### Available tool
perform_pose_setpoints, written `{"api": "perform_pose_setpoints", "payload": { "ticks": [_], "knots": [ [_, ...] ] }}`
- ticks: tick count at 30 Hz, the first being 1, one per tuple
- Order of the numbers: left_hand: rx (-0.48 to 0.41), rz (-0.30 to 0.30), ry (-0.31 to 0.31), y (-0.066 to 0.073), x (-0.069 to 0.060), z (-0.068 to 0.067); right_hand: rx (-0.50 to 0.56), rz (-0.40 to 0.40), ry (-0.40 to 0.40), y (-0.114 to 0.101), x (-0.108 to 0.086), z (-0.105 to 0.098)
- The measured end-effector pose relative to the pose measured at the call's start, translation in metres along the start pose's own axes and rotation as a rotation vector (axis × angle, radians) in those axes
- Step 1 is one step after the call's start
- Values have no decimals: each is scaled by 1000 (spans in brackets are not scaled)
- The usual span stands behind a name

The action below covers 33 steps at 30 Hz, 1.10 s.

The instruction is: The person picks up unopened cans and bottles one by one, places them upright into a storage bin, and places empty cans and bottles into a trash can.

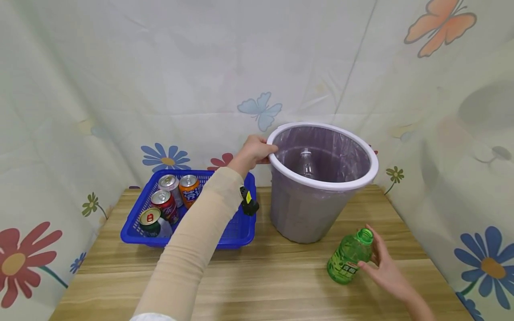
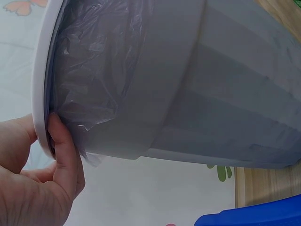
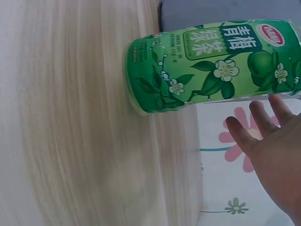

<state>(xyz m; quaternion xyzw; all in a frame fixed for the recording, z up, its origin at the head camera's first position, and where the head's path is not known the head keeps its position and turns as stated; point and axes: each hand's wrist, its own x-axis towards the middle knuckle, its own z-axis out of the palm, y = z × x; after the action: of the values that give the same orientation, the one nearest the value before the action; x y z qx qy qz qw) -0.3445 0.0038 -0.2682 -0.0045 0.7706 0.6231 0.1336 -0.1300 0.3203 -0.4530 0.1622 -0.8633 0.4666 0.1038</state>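
Observation:
My left hand (image 1: 257,149) grips the white rim of the grey trash bin (image 1: 305,214), thumb over the edge and fingers beneath it. Inside the lined bin stands a clear plastic bottle (image 1: 307,165). At the front right, a green plum tea bottle (image 1: 348,258) with no cap stands on the wooden table. Around its right side is my right hand (image 1: 385,269), thumb in front and a finger near the neck. Several of its fingers (image 3: 264,120) are extended and spread beside the label in the right wrist view; the thumb's contact is hidden there.
A blue plastic basket (image 1: 237,238) left of the bin holds several drink cans, including an orange can (image 1: 189,191) and a dark red can (image 1: 163,206). My left forearm crosses over the basket. A flower-printed curtain (image 1: 192,89) hangs behind and beside the table (image 1: 249,285).

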Motion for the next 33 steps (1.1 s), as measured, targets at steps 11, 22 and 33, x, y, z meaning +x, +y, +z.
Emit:
{"api": "perform_pose_setpoints", "payload": {
  "ticks": [11,22,33],
  "knots": [
    [31,18,-2,-2,-1,-1,-85,192,-85,5,-3,6],
    [24,7,5,-1,-1,-1,-93,191,-118,10,-2,8],
    [-2,14,9,-2,-1,0,-41,150,-143,12,-1,11]
  ]
}}
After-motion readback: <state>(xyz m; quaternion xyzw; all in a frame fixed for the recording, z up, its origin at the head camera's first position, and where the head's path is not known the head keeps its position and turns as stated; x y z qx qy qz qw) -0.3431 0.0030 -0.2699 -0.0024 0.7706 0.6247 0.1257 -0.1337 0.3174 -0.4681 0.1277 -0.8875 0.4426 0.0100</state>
